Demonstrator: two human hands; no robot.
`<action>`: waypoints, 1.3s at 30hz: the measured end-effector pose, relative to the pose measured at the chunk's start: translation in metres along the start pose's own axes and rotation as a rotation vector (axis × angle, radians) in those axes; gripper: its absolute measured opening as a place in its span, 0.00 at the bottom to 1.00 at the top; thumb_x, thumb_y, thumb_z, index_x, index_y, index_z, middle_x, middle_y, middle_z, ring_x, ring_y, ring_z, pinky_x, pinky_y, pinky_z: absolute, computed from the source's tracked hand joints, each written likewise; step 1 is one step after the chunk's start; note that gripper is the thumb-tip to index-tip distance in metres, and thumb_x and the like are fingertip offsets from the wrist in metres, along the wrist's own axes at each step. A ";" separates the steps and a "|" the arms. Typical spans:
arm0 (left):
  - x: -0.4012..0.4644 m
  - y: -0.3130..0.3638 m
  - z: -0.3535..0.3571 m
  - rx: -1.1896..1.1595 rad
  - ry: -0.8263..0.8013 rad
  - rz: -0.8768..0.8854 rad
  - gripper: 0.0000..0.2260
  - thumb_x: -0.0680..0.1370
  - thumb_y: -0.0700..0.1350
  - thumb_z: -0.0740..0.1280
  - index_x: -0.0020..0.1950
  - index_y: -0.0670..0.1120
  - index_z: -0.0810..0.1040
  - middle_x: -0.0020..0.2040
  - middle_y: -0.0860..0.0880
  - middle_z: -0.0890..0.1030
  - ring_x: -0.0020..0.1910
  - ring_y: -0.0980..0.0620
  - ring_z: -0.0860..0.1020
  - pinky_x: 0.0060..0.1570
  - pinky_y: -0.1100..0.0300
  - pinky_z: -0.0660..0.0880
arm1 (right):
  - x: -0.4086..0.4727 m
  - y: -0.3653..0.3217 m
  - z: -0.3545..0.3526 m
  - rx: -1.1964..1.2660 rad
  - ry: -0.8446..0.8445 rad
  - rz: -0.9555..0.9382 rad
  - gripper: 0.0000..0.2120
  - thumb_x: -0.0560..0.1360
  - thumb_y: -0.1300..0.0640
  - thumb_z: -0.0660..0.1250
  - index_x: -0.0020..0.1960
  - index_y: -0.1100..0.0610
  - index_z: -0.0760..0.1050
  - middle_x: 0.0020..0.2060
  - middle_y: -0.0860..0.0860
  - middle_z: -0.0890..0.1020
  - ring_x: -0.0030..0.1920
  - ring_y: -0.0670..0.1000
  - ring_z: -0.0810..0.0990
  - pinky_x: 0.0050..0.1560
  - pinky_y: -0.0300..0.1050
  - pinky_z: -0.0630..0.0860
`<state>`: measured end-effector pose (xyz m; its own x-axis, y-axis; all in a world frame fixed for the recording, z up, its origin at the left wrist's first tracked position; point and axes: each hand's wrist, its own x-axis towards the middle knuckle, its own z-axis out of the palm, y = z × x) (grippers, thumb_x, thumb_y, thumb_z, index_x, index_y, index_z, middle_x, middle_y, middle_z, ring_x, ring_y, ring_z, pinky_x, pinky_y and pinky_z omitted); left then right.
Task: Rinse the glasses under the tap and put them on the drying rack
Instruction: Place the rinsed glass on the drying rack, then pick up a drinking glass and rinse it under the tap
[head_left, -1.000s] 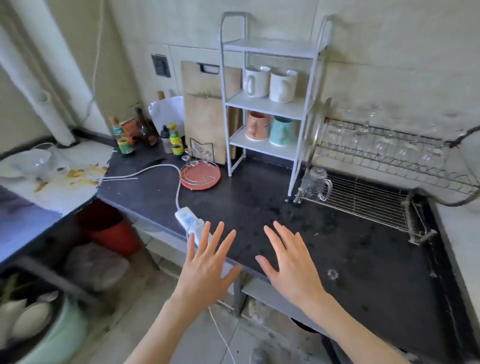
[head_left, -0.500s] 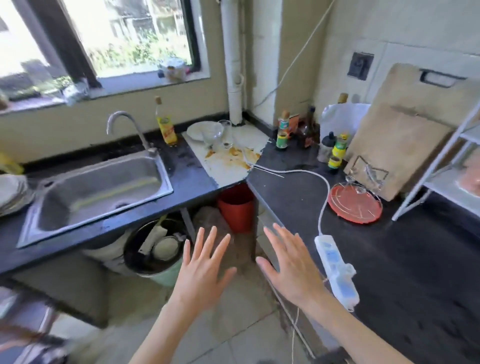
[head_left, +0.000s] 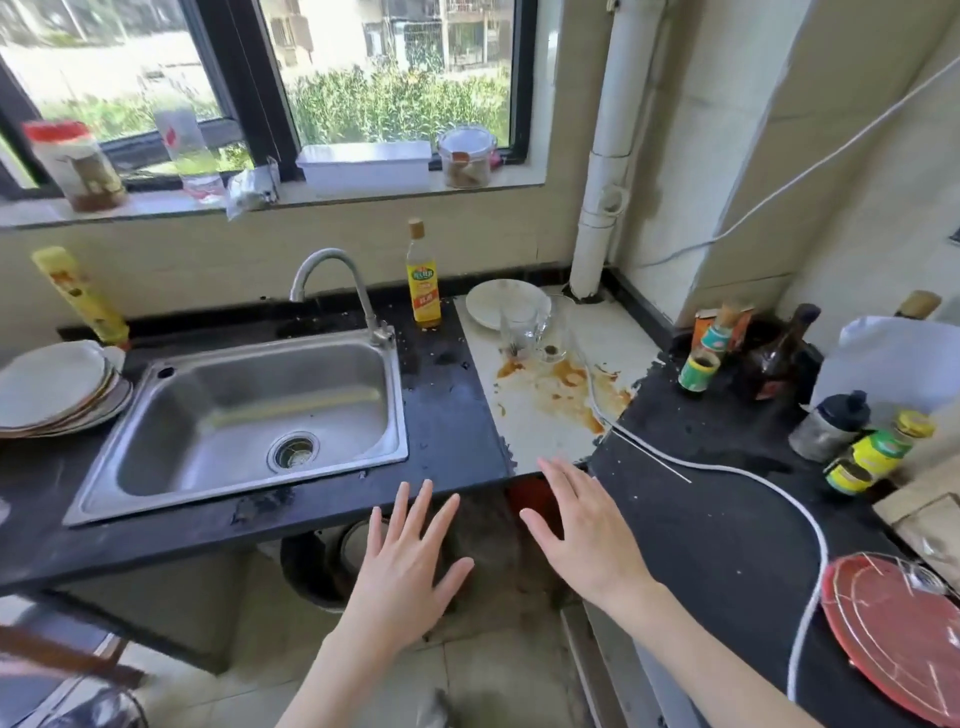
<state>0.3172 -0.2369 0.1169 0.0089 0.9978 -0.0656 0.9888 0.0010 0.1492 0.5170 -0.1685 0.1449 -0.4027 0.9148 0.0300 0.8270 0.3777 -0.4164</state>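
with my left hand (head_left: 402, 566) and right hand (head_left: 587, 540) both spread wide and empty, i judge the next move is reaching for the glasses (head_left: 524, 327) on the desk (head_left: 447, 415) right of the tap (head_left: 332, 280).

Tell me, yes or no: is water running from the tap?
No: the tap shows no stream, and the sink below it holds no pooled water.
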 end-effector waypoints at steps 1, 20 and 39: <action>0.018 -0.007 0.002 -0.019 0.026 0.014 0.44 0.66 0.72 0.25 0.76 0.56 0.51 0.77 0.49 0.47 0.74 0.44 0.42 0.70 0.44 0.45 | 0.019 0.003 0.002 0.015 -0.009 0.019 0.29 0.79 0.42 0.54 0.76 0.50 0.51 0.76 0.48 0.56 0.75 0.47 0.54 0.73 0.42 0.51; 0.312 -0.066 0.010 -0.549 -0.232 -0.006 0.18 0.82 0.50 0.55 0.71 0.51 0.64 0.71 0.51 0.65 0.72 0.51 0.60 0.69 0.62 0.57 | 0.321 0.094 0.044 0.636 -0.087 0.532 0.19 0.82 0.59 0.52 0.73 0.58 0.61 0.71 0.53 0.67 0.70 0.51 0.65 0.66 0.41 0.61; 0.471 0.021 0.038 -1.250 -0.297 -0.636 0.08 0.80 0.50 0.60 0.48 0.48 0.76 0.43 0.55 0.77 0.50 0.54 0.73 0.50 0.60 0.65 | 0.365 0.150 0.085 0.960 -0.335 0.584 0.26 0.80 0.67 0.53 0.65 0.37 0.64 0.64 0.43 0.68 0.69 0.47 0.67 0.70 0.52 0.65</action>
<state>0.3480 0.2307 0.0518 -0.1929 0.7551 -0.6265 0.0601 0.6464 0.7606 0.4604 0.2101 0.0159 -0.2620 0.7760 -0.5737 0.3426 -0.4810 -0.8070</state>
